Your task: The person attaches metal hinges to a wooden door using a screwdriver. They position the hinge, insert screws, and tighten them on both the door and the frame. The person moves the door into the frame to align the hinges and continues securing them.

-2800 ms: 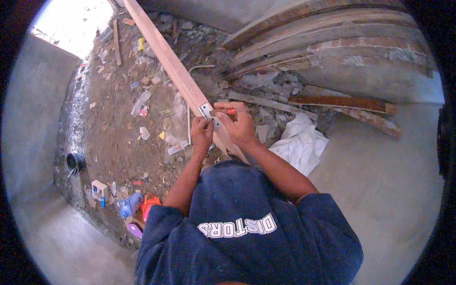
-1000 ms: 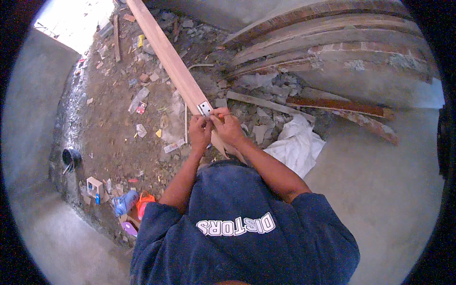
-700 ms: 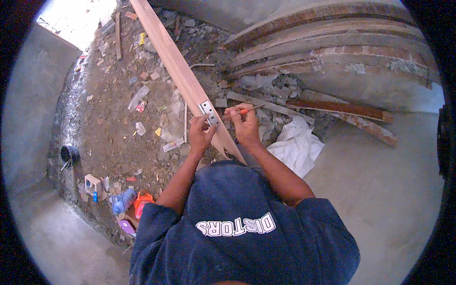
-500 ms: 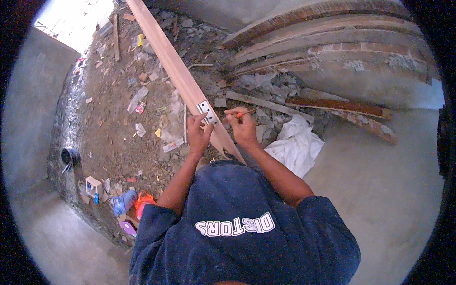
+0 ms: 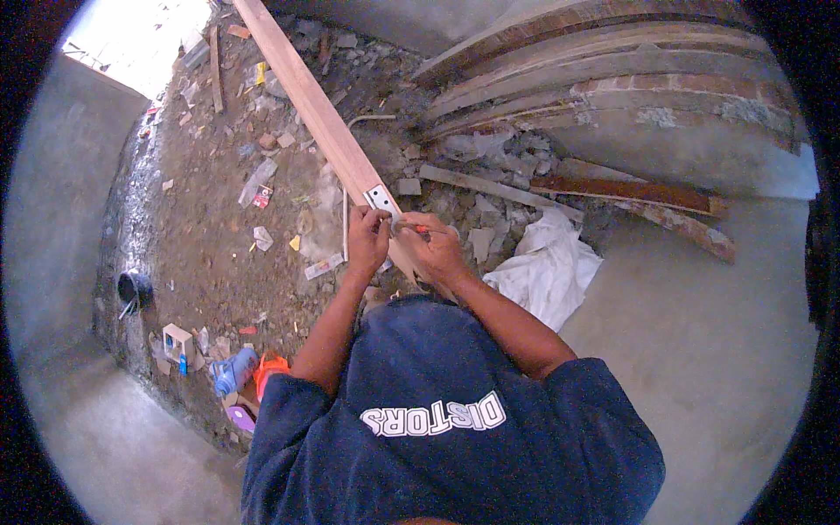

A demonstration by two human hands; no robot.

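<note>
A long, pale wooden beam [image 5: 328, 136] slants from the upper left down to my chest. On its face near me lies a flat metal hinge [image 5: 378, 199] with dark screw holes. My left hand [image 5: 367, 241] is closed at the hinge's near end, thumb and fingertips pinched against its edge. Pinched in my right hand [image 5: 435, 249] is a thin pencil [image 5: 423, 229] with a red-orange part. Its tip points left to the hinge, beside my left fingertips. My fingers cover the near part of the hinge, so contact with the tip cannot be made out.
Rubble and litter cover the dirt floor [image 5: 219, 236]. Right of the beam lie a white cloth sack [image 5: 547, 267] and loose planks [image 5: 630, 194]. Long boards [image 5: 612, 70] lean at the upper right. A blue jug [image 5: 233, 372] and an orange bag [image 5: 269, 367] sit at lower left.
My right hand has moved left onto the beam, bringing the pencil's tip to the hinge. The left fingers have drawn together at the hinge's near end.
</note>
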